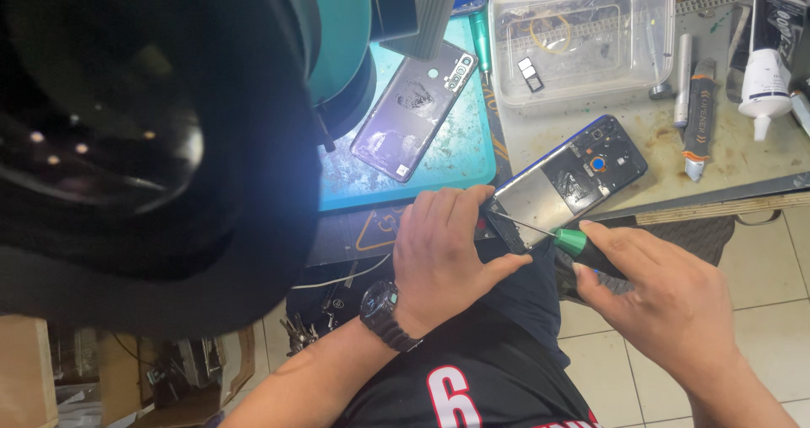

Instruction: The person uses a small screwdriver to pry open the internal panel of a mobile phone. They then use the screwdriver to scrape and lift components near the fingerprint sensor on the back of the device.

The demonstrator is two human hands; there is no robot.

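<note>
bare bench strip (675,154) between plastic tub (582,36), knife (699,120) and opened phone (567,179)

The left hand (443,255), a black watch (384,310) on its wrist, grips the near end of an opened blue phone body (567,181). The right hand (671,301) holds a green-handled screwdriver (574,242), its thin tip touching that phone's near end. A purple phone back cover (413,110) lies left of the phone on a turquoise mat (456,162); a clear plastic tub (582,36) sits beyond it.

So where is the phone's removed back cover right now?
In the head view, the back cover lies on the teal mat, upper centre, left of the clear plastic tub and above the left hand.
</note>
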